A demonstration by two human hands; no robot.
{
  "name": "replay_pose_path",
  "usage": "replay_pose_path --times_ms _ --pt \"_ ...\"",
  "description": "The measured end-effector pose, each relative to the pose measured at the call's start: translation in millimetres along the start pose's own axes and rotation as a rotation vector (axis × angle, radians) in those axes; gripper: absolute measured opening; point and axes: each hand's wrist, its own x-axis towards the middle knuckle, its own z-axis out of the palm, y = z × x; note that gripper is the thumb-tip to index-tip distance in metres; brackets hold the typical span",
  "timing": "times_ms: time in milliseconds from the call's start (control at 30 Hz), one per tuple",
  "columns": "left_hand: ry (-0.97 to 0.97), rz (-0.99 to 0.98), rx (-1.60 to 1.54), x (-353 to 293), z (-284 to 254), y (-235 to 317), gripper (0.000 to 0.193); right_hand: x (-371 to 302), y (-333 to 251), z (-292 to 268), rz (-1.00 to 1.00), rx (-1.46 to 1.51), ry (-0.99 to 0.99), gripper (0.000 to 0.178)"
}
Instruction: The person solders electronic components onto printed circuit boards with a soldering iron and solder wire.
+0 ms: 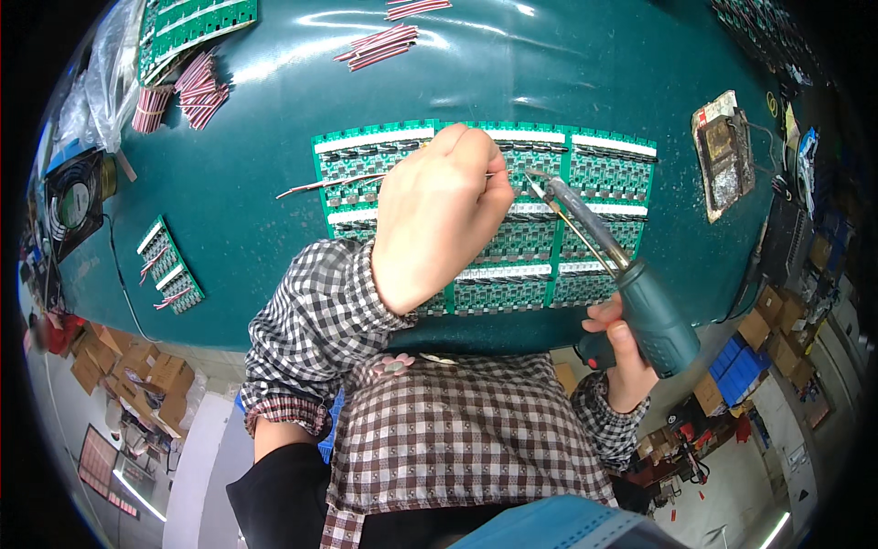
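1. At the left edge of the frame, you have a black fan (pixel 75 203).
2. Above it, toward the upper left, you see clear plastic sheeting (pixel 108 101).
3. Cardboard boxes (pixel 169 377) sit at your lower left.
4. A blue bin (pixel 737 368) shows toward your lower right.

Your soldering gun (pixel 666 320) has a smooth, matt plastic casing and a shiny metal tube (pixel 591 220). The table (pixel 247 256) before you looks smooth and glossy. Your sleeves (pixel 315 306) and apron (pixel 466 430) are woven cloth, the bag (pixel 110 96) clear crinkled plastic, the boxes (pixel 169 375) matt cardboard.
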Motion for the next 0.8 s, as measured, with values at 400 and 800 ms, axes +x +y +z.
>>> replay_pose_path --times_ms 400,800 --pt "-0.022 -0.001 -0.003 2.7 -2.0 -0.7 0.008 0.9 -1.0 4.1 -0.013 -0.029 0.0 0.033" --pt "-0.019 -0.01 -0.022 2.1 -1.3 -0.6 0.009 2.7 -1.8 4.7 -0.01 0.025 -0.027 0.023"
